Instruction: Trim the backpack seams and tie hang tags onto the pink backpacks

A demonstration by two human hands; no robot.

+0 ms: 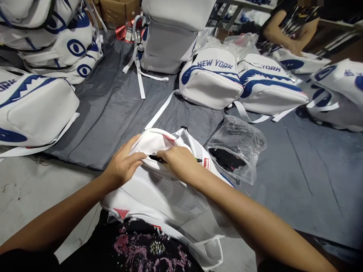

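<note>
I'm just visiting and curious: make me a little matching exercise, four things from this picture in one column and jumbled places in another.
Things:
1. Left hand
2. Right hand
3. Clear plastic bag
4. Cardboard box

Places:
A. On the grey covering, right of both hands, with dark contents showing
B. On the right side of the opening of the handled white backpack
C. Far back, near the picture's top edge
D. On the left side of that opening

Pairs: 1-D, 2-B, 3-A, 4-C
</note>
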